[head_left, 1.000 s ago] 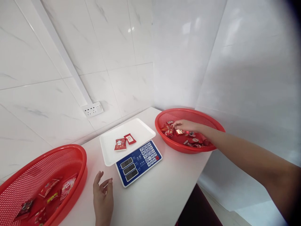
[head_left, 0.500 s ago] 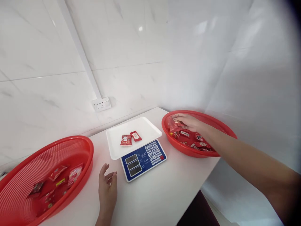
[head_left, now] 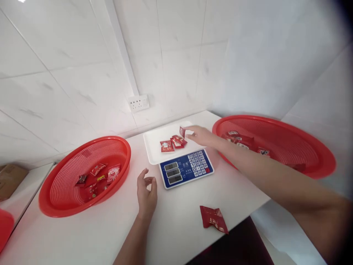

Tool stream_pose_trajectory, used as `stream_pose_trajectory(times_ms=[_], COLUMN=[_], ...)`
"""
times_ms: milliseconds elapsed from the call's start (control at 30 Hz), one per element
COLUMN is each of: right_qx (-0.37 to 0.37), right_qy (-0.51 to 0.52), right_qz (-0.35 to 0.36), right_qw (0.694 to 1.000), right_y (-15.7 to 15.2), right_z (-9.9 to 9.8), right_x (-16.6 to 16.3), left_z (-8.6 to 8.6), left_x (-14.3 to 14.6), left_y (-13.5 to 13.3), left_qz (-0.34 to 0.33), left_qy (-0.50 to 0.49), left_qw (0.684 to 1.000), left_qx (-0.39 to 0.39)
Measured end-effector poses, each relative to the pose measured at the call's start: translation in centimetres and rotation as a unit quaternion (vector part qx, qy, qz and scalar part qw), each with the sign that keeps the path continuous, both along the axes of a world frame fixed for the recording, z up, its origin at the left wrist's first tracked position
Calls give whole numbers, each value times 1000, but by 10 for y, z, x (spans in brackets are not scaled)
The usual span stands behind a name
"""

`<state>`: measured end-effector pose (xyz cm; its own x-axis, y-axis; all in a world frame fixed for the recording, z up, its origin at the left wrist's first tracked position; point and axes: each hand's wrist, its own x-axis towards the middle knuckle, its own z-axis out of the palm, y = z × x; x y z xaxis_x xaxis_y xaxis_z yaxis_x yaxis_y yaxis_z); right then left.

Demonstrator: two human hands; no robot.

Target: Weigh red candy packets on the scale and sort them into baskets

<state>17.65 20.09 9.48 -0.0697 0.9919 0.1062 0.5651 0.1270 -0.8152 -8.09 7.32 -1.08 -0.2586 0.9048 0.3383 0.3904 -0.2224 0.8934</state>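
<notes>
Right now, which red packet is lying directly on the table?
The red packet near the front edge of the table, in front of the scale; the others are on its tray, in baskets or held by the right hand.

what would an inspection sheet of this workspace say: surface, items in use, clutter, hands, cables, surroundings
Surface: white table, scale and baskets on it.
Items in use: blue-panelled scale with white tray; red packets on the tray; left red basket and right red basket, both with packets inside.
Clutter: loose red packet at the table's near edge.
Left hand: holds nothing, fingers curled, near the scale.
Right hand: pinches a small packet above the tray.
Cables: nothing seen; no plug in the wall socket.
Surroundings: white tiled wall; brown box at far left.
</notes>
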Motion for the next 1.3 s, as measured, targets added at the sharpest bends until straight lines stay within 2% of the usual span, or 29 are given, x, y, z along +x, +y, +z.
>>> stream_pose_trajectory(times_ms=[67, 100, 133, 167, 233, 267, 300, 333, 400, 467, 567, 733, 867, 967, 1067, 1133, 1233, 1300], right_qx=[74, 98, 96, 67, -52, -116, -169, -214, -247, -251, -261, -242, -197, -126, -36, 17, 56, 34], right_qy=[-87, -98, -89, -73, -39, -32, -35, -34, -12, 6, 16, 50, 70, 87, 138, 136, 112, 126], right_qz=[-1, -7, -10, 1, 57, 94, 133, 179, 244, 245, 227, 217, 152, 64, 5, -22, -63, -86], right_qw=[993, 990, 991, 995, 996, 988, 976, 960, 938, 936, 938, 944, 966, 986, 990, 990, 990, 988], right_y=[-26, -42, -61, -82, -126, -147, -167, -184, -208, -219, -222, -214, -188, -153, -122, -111, -117, -130], right_z=[6, 7, 4, -2, -21, -34, -46, -58, -76, -82, -76, -70, -66, -47, -25, -19, -29, -46], right_x=[11, 17, 25, 31, 41, 44, 44, 43, 39, 34, 28, 24, 26, 24, 20, 18, 23, 29], left_z=[5, 9, 13, 16, 19, 17, 13, 8, -3, -14, -21, -17, -5, 4, 8, 6, 1, -2], left_x=[8, 14, 22, 31, 52, 61, 69, 75, 82, 85, 85, 84, 79, 71, 62, 56, 48, 46], left_y=[-14, -24, -35, -45, -63, -70, -75, -77, -79, -77, -77, -76, -63, -51, -45, -45, -48, -49], left_qz=[-30, -80, -157, -255, -451, -514, -556, -580, -598, -594, -575, -499, -387, -269, -203, -175, -147, -150], left_qy=[60, 96, 132, 167, 249, 285, 313, 332, 348, 333, 287, 189, 89, 10, -5, -8, -8, -9], left_qw=[994, 985, 969, 942, 851, 805, 765, 739, 719, 730, 764, 846, 918, 963, 979, 984, 988, 987], left_qx=[82, 120, 141, 141, 100, 88, 84, 80, 74, 62, 52, 3, -25, -19, -16, -20, -38, -60])
